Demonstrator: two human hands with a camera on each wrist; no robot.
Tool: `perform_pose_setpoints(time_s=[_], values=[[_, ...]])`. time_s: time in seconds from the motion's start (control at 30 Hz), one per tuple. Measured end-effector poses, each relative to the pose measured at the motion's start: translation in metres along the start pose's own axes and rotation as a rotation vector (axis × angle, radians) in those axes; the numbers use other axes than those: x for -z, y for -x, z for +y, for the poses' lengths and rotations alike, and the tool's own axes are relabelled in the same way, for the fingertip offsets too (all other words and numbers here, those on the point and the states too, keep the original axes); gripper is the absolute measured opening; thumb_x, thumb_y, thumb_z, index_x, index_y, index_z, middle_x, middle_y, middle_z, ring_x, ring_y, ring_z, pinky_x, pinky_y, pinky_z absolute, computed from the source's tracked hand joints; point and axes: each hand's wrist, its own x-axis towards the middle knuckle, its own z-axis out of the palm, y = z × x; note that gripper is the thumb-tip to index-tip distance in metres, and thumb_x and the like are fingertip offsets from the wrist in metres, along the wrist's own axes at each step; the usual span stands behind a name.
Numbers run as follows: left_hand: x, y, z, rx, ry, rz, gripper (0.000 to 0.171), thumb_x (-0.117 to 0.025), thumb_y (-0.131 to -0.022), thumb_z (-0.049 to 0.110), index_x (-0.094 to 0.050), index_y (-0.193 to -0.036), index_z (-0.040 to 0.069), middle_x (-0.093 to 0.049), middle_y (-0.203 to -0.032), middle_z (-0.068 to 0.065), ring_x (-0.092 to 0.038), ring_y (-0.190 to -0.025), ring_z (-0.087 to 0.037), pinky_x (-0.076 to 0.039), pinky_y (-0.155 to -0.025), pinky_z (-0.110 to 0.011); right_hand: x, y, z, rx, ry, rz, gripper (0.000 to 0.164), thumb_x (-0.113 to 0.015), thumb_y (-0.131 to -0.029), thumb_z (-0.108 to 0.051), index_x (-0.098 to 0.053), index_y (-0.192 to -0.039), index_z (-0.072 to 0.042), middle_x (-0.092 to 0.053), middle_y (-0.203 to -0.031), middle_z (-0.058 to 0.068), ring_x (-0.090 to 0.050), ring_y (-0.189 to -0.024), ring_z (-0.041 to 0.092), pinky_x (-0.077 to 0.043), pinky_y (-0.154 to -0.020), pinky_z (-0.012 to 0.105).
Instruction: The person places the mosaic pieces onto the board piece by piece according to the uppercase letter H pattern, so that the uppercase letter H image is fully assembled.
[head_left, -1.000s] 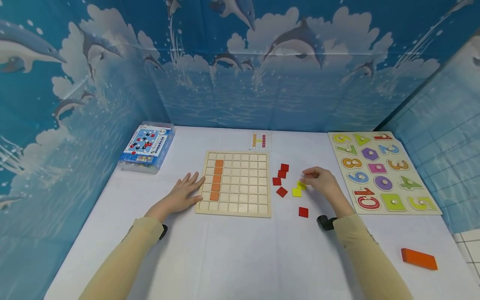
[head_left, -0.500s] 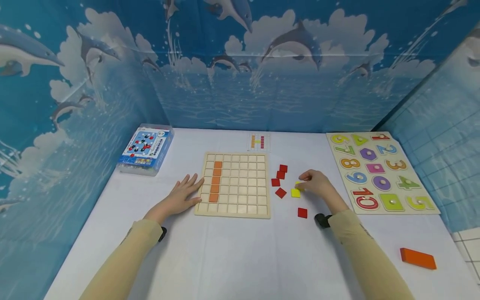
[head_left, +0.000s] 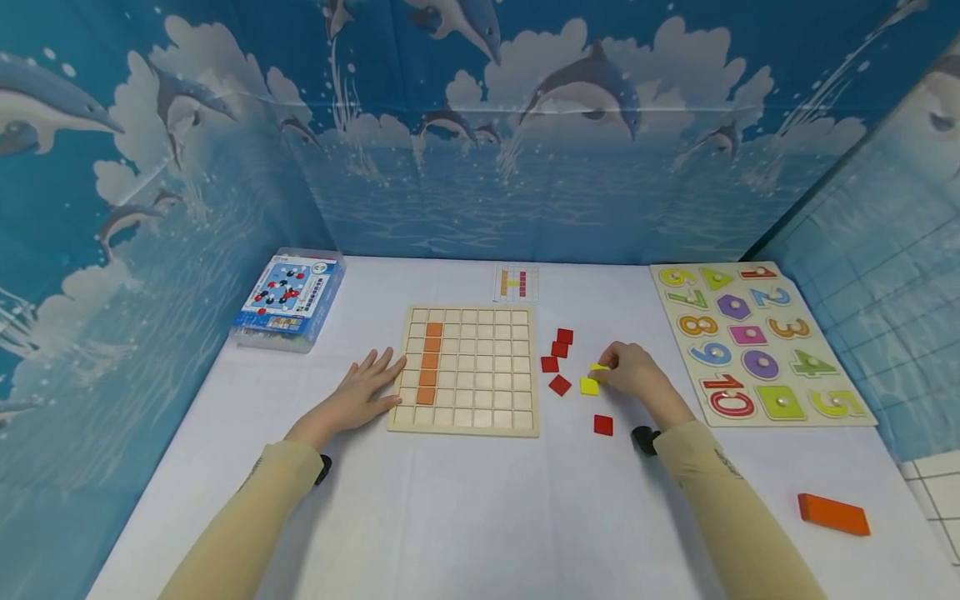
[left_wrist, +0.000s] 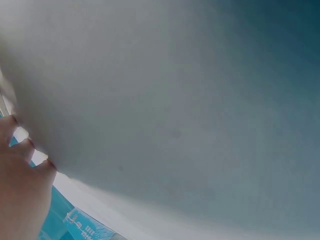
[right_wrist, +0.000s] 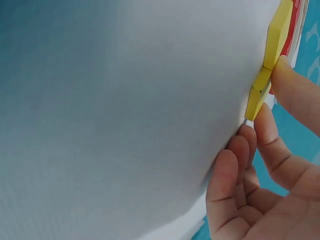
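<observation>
My left hand (head_left: 365, 395) lies with its fingers spread, touching the left edge of a wooden grid board (head_left: 480, 422). A column of orange tiles (head_left: 429, 361) fills part of one row of cells near that side. Right of the board, my right hand (head_left: 636, 372) pinches a yellow square tile (right_wrist: 258, 95) between thumb and index finger, low at the tabletop. A second yellow tile (head_left: 589, 387) lies right beside it. Several red tiles (head_left: 559, 384) are scattered between board and hand, and one more red tile (head_left: 603, 425) lies closer to me.
Behind the board lies a small pattern card (head_left: 516, 283). At the back left stands a boxed molecule set (head_left: 285, 300). A number puzzle board (head_left: 757, 342) occupies the right side, with an orange block (head_left: 833, 514) in front of it. Dolphin-print curtains (head_left: 480, 192) enclose the table.
My right hand has lowered slightly and its thumb and index finger have closed on the farther yellow tile. The left hand stays on the board's edge. The view shifts slightly.
</observation>
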Motion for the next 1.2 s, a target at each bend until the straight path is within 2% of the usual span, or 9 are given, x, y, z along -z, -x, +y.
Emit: perform_pose_setpoints(time_s=[0.23,0.4,0.7,0.9,1.07,1.2], values=[[0.0,0.0,-0.003,-0.016,-0.002,0.007,0.069,-0.058,-0.099,0.031,-0.024,-0.157,0.012,-0.011,-0.164,-0.02,-0.001,-0.151,-0.045,-0.001,-0.119,-0.065,-0.004,0.002,0.001,0.004,0.027,-0.032,0.028,-0.07,-0.092,-0.02,-0.055,-0.105,0.0,-0.054,-0.093,0.013,-0.052,-0.089,0.026,-0.044,-0.072,0.03],[0.002,0.001,0.0,0.002,0.001,-0.006,0.07,-0.058,-0.1,0.03,-0.023,-0.157,0.013,-0.01,-0.165,-0.019,0.0,-0.151,-0.044,0.0,-0.12,-0.064,-0.002,0.005,-0.003,0.003,0.037,-0.04,0.029,-0.068,-0.093,-0.02,-0.056,-0.108,0.001,-0.054,-0.094,0.014,-0.052,-0.09,0.026,-0.044,-0.072,0.03],[0.004,0.002,0.001,0.01,0.001,-0.007,0.069,-0.057,-0.1,0.03,-0.023,-0.157,0.012,-0.009,-0.165,-0.019,0.001,-0.151,-0.044,0.001,-0.12,-0.063,-0.001,0.006,-0.007,0.017,0.042,-0.031,0.027,-0.068,-0.093,-0.021,-0.056,-0.104,0.0,-0.055,-0.094,0.015,-0.052,-0.089,0.027,-0.046,-0.073,0.031],[0.004,0.0,0.0,0.015,0.007,-0.01,0.07,-0.058,-0.1,0.032,-0.023,-0.157,0.013,-0.009,-0.165,-0.019,0.001,-0.152,-0.043,0.002,-0.12,-0.063,-0.001,0.007,-0.002,0.016,-0.006,-0.001,0.028,-0.07,-0.091,-0.021,-0.055,-0.104,-0.002,-0.055,-0.092,0.012,-0.052,-0.087,0.025,-0.044,-0.071,0.03],[0.003,-0.001,0.0,0.02,0.008,-0.023,0.07,-0.057,-0.1,0.033,-0.022,-0.158,0.014,-0.009,-0.165,-0.018,0.002,-0.152,-0.043,0.002,-0.12,-0.063,0.006,0.008,0.005,0.043,-0.077,0.006,0.024,-0.07,-0.091,-0.017,-0.06,-0.106,-0.002,-0.058,-0.091,0.011,-0.054,-0.086,0.024,-0.044,-0.071,0.029],[0.003,-0.001,0.0,0.031,0.001,-0.028,0.07,-0.057,-0.1,0.033,-0.022,-0.158,0.015,-0.008,-0.165,-0.017,0.002,-0.152,-0.042,0.002,-0.121,-0.062,0.012,0.01,-0.003,0.076,-0.153,0.049,0.026,-0.069,-0.091,-0.018,-0.063,-0.111,-0.003,-0.064,-0.097,0.013,-0.058,-0.087,0.024,-0.046,-0.074,0.028]])
